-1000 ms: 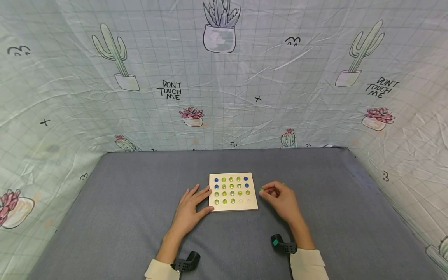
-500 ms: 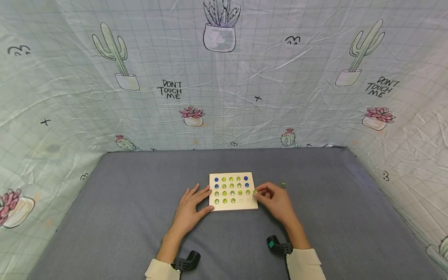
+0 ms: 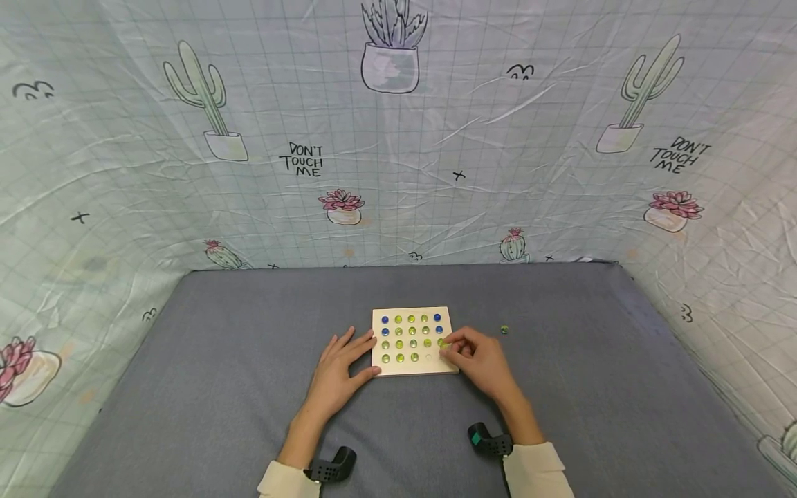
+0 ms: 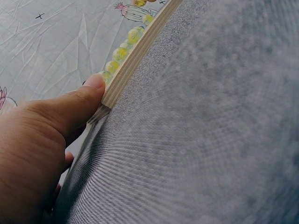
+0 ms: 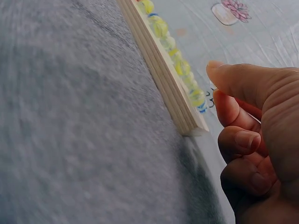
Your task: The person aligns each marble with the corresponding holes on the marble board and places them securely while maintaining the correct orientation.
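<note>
A pale wooden board (image 3: 391, 368) with rows of round hollows lies on the grey cloth. Most hollows hold marbles: yellow-green marbles (image 3: 411, 331) fill the middle, and blue marbles (image 3: 385, 319) sit at the upper left and upper right. My left hand (image 3: 333, 380) rests at the board's left edge, thumb at the lower corner and fingers extended. Over the board's right side, my right hand (image 3: 483, 360) pinches a yellow-green marble (image 4: 139, 3) between thumb and fingertip. That marble is mostly hidden by the fingers in the head view. One bare hollow shows in the front row.
A loose green marble (image 3: 504, 330) lies on the grey cloth (image 3: 249, 332) right of the board, beyond my right hand. A patterned cloth wall (image 3: 398, 152) rises behind and at both sides.
My right hand has moved left with its marble, from beside the board to over its right side. The loose marble, earlier mostly behind the hand, is now uncovered. My left hand stays still.
</note>
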`<state>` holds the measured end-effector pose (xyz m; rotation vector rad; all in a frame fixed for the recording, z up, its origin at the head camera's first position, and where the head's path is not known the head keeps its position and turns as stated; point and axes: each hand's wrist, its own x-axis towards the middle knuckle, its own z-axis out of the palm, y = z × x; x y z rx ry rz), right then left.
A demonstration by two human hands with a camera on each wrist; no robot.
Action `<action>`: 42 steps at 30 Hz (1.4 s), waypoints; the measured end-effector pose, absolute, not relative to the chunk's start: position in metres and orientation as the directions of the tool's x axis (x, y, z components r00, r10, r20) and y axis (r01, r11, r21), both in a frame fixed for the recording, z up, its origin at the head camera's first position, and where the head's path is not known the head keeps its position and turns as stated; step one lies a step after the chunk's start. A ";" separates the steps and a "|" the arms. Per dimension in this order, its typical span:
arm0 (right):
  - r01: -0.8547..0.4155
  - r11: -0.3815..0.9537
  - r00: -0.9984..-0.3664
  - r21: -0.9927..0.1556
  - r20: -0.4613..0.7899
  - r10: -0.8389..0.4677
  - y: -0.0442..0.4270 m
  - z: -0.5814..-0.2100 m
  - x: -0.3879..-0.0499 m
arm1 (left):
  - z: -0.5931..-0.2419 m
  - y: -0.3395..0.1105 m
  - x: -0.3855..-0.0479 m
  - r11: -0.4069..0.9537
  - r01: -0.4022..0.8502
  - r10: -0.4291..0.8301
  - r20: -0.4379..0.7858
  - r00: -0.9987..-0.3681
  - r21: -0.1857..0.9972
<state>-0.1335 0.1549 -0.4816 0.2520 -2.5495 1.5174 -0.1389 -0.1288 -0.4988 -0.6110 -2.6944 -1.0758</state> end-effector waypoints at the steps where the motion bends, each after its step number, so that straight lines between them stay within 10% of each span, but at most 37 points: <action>1: -0.229 0.469 -0.972 -0.853 0.225 -0.065 0.154 -0.482 -0.134 | -0.499 -0.129 -0.139 0.655 0.435 0.308 0.307 -0.900 0.618; 42: -0.345 0.533 -0.939 -0.773 0.277 -0.206 0.140 -0.490 -0.133 | -0.498 -0.129 -0.138 0.659 0.437 0.309 0.310 -0.899 0.612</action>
